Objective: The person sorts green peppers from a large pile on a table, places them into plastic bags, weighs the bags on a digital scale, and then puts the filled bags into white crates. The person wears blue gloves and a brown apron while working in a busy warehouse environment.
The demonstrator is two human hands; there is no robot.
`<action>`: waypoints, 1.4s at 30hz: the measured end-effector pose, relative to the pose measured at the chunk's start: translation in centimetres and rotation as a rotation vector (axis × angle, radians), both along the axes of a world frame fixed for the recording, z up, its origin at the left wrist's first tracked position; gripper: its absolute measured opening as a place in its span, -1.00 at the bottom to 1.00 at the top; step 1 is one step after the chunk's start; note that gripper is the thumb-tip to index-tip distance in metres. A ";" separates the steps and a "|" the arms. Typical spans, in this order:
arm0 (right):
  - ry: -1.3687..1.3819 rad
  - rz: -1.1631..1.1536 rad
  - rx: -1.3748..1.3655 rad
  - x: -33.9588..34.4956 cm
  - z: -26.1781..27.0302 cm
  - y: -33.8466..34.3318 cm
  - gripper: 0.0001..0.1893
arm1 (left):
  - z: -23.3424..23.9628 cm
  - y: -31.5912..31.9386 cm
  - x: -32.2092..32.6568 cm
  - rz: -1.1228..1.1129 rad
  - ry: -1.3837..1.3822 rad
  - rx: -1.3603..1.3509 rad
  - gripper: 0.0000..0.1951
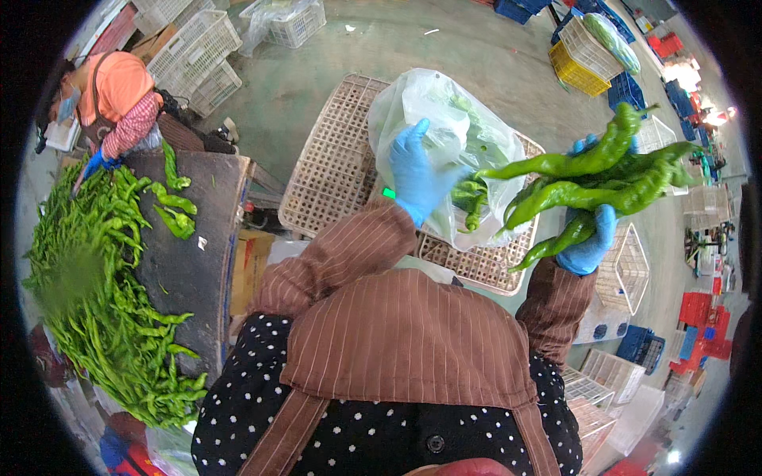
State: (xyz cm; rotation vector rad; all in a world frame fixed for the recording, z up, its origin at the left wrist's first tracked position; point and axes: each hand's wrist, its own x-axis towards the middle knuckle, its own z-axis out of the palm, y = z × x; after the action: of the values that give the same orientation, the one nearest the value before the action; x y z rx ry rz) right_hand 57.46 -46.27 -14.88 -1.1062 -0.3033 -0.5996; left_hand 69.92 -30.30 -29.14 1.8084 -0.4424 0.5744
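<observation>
My right hand (586, 232), in a blue glove, grips a bunch of long green peppers (595, 184) just right of a clear plastic bag (411, 95). The tips of the bunch reach over the bag's mouth, where more green peppers (470, 199) show inside. My left hand (414, 172), also in a blue glove, is at the bag's near left side with the thumb raised; its fingers are blurred, and whether they pinch the plastic I cannot tell. Under the bag is an upturned, pale plastic crate (324, 160).
On the left, a dark table (196, 279) bears a large heap of green peppers (113, 321). A masked co-worker (122, 89) bends over its far end. White crates (196, 53) are stacked beyond. To the right stand a white crate (622, 268) and a yellow crate (574, 68).
</observation>
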 end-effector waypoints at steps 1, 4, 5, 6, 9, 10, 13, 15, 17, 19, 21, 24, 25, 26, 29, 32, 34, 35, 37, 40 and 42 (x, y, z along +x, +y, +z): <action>-0.030 -0.007 -0.007 0.2 0.6 -0.4 -0.13 | -0.9 -0.1 1.2 0.000 0.078 0.119 -0.35; 0.096 -0.233 -0.106 1.6 1.4 -0.6 -0.06 | -2.3 1.5 4.4 0.005 0.343 0.252 -0.89; 0.120 -0.206 -0.153 2.3 1.5 -0.4 -0.05 | -2.3 2.7 5.2 -0.047 0.345 0.079 -0.91; 0.109 -0.186 -0.161 3.2 1.4 -0.1 -0.03 | -2.0 4.0 5.5 -0.103 0.421 -0.048 -0.93; 0.094 -0.013 -0.123 5.9 0.8 0.9 0.01 | 0.4 8.2 5.5 -0.400 0.625 -0.676 -0.89; 0.059 0.050 -0.100 6.9 0.5 1.3 0.02 | 1.6 9.7 5.4 -0.402 0.587 -0.607 -0.86; 0.146 0.034 -0.271 8.8 0.4 1.5 0.05 | 4.5 12.1 4.7 -0.579 0.606 -0.472 -0.63; 0.338 -0.037 -0.603 9.1 0.0 1.4 -0.20 | 6.2 12.9 4.3 -0.554 0.701 -0.305 -0.58; 0.457 -0.013 -0.842 9.3 -1.3 1.4 -0.39 | 7.7 12.8 4.3 -0.542 0.690 -0.400 -0.54; 0.275 -0.060 -1.205 9.8 -3.7 1.7 -0.44 | 8.5 12.1 4.6 -0.583 0.622 -0.624 -0.43; 0.155 0.024 -1.473 11.0 -6.7 1.7 -0.39 | 8.9 11.5 5.0 -0.516 0.607 -0.773 -0.38; 0.263 0.226 -1.698 12.5 -10.3 1.3 -0.27 | 8.8 11.3 5.2 -0.607 0.595 -0.897 -0.30; 0.414 0.289 -1.821 13.2 -10.8 0.8 -0.22 | 8.7 11.3 5.3 -0.680 0.600 -0.891 -0.29; 0.412 0.293 -1.752 14.2 -10.9 0.1 -0.15 | 8.6 11.4 5.4 -0.748 0.635 -0.855 -0.28; 0.078 0.148 -1.532 18.8 -9.4 -3.3 -0.23 | 8.3 11.5 5.7 -0.793 0.601 -0.798 -0.26; 0.684 0.169 -1.221 23.3 -8.8 -6.8 -0.31 | 8.4 10.9 6.3 -0.834 0.608 -0.846 -0.28; 0.680 0.174 -1.356 24.1 -9.7 -8.7 -0.27 | 8.4 10.5 6.6 -0.806 0.620 -0.864 -0.29; 0.573 0.196 -1.444 24.0 -10.2 -9.6 -0.26 | 8.4 10.3 6.8 -0.746 0.589 -0.816 -0.29; 0.573 -0.034 -1.739 23.6 -10.5 -11.1 -0.27 | 8.2 10.3 7.1 -0.651 0.514 -0.684 -0.28; 0.849 -0.189 -1.902 20.7 -9.0 -13.7 -0.36 | 7.8 10.5 7.4 -0.640 0.613 -0.633 -0.29; 0.920 -0.270 -2.275 18.6 -7.7 -14.9 -0.46 | 7.5 10.5 7.9 -0.686 0.597 -0.757 -0.29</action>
State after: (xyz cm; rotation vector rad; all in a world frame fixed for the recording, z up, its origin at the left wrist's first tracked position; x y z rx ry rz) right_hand 76.09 -61.14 -22.55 -3.4376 0.1551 0.4561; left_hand 77.84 -19.82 -21.64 0.9293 -0.3326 -0.2676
